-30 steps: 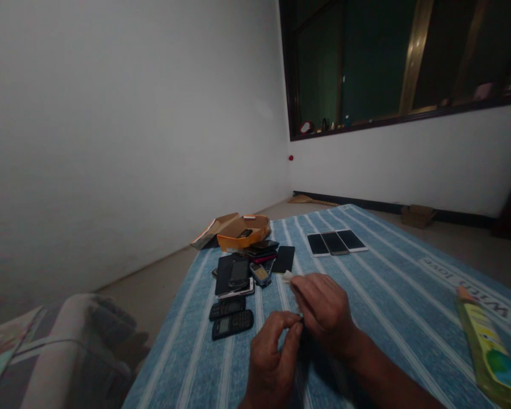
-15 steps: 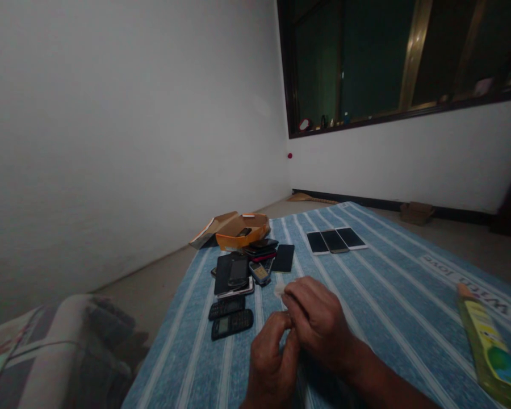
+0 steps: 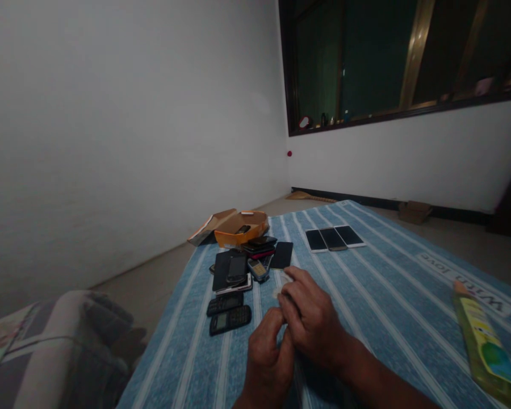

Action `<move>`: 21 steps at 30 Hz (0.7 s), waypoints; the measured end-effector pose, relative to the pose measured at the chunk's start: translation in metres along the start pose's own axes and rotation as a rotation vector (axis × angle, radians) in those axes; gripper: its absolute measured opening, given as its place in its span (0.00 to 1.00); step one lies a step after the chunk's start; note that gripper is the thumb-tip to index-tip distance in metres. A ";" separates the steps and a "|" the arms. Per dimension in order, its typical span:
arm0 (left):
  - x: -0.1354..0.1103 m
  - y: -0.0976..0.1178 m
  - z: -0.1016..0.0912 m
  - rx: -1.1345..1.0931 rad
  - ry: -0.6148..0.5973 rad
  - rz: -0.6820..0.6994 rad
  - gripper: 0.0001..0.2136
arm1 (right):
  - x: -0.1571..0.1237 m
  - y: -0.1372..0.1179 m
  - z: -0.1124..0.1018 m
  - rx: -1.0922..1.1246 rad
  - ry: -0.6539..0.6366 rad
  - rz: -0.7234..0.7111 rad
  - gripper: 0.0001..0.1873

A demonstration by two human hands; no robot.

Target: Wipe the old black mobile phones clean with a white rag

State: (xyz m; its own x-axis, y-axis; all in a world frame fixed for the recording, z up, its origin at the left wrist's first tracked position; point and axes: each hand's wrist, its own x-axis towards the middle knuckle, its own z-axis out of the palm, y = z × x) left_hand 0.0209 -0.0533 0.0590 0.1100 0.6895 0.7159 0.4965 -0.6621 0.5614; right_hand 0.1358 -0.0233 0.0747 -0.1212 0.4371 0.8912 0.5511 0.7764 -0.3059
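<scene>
My left hand (image 3: 266, 355) and my right hand (image 3: 313, 318) are pressed together low in the middle, over a blue striped cloth (image 3: 378, 289). Both have their fingers curled in a pinch round something small and dark that I cannot make out. A small white scrap (image 3: 281, 279) peeks out past my right fingers. Just beyond the hands lies a pile of phones (image 3: 242, 266), with two black keypad phones (image 3: 229, 312) nearest my left hand.
An orange cardboard box (image 3: 238, 226) with its lid open sits behind the pile. Three smartphones (image 3: 333, 238) lie side by side further back. A yellow-green packet (image 3: 481, 346) lies at the right edge. A bundled blanket (image 3: 59, 346) is at lower left.
Both hands have drifted slightly left and closed in on each other. My left fingers now press up against my right hand.
</scene>
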 end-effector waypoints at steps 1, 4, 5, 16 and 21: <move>0.000 0.000 0.000 -0.007 0.000 -0.006 0.08 | -0.001 0.001 0.001 -0.004 -0.009 0.001 0.11; 0.000 0.000 0.000 -0.028 0.003 -0.025 0.08 | -0.001 0.004 0.001 -0.007 -0.065 -0.006 0.12; 0.000 -0.001 0.000 -0.035 0.006 -0.035 0.07 | -0.001 0.005 0.001 -0.012 -0.091 -0.010 0.13; -0.006 -0.010 0.003 -0.203 0.108 -0.268 0.16 | -0.004 0.011 0.002 -0.187 -0.167 -0.065 0.20; -0.003 -0.005 0.002 -0.190 0.067 -0.209 0.09 | -0.004 0.015 0.000 -0.228 -0.168 -0.100 0.23</move>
State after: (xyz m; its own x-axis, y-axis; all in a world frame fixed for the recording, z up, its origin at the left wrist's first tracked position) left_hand 0.0201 -0.0519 0.0532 -0.0380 0.7998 0.5990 0.3320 -0.5553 0.7625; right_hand 0.1446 -0.0133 0.0663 -0.3086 0.4470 0.8396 0.6981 0.7060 -0.1193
